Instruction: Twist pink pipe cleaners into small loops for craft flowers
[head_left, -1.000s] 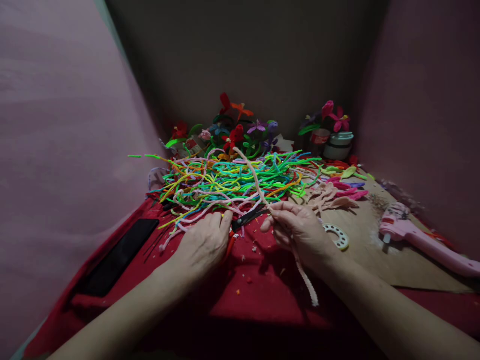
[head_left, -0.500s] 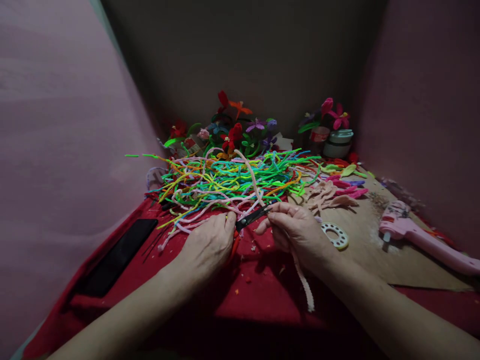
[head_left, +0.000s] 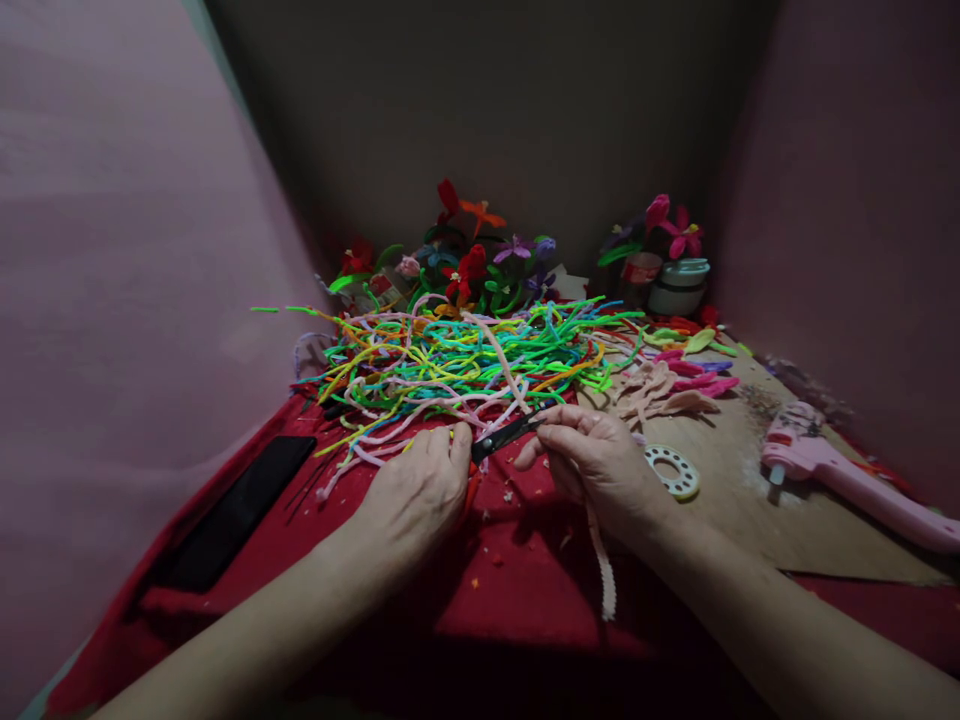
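My left hand (head_left: 431,475) is closed round the handles of a pair of scissors (head_left: 504,436) with dark blades that point right. Pinched in my right hand (head_left: 589,450) is a pale pink pipe cleaner (head_left: 501,355). One stretch of it rises from the blade tips over the pile, and its other end hangs below my right palm. The blades reach the pipe cleaner at my right fingertips; whether they are closed on it I cannot make out. A heap of colourful pipe cleaners (head_left: 450,360) lies just beyond both hands.
A black phone-like slab (head_left: 240,510) lies left on the red cloth (head_left: 517,600). To the right, a brown board (head_left: 757,520) carries a pink glue gun (head_left: 847,475), a white ring with holes (head_left: 673,472) and beige petal loops (head_left: 652,392). Pipe-cleaner flowers (head_left: 465,270) and a lidded jar (head_left: 679,287) stand behind.
The raised stretch of pink pipe cleaner has sunk slightly, and its hanging end has swung a little left. Both hands stay in nearly the same place.
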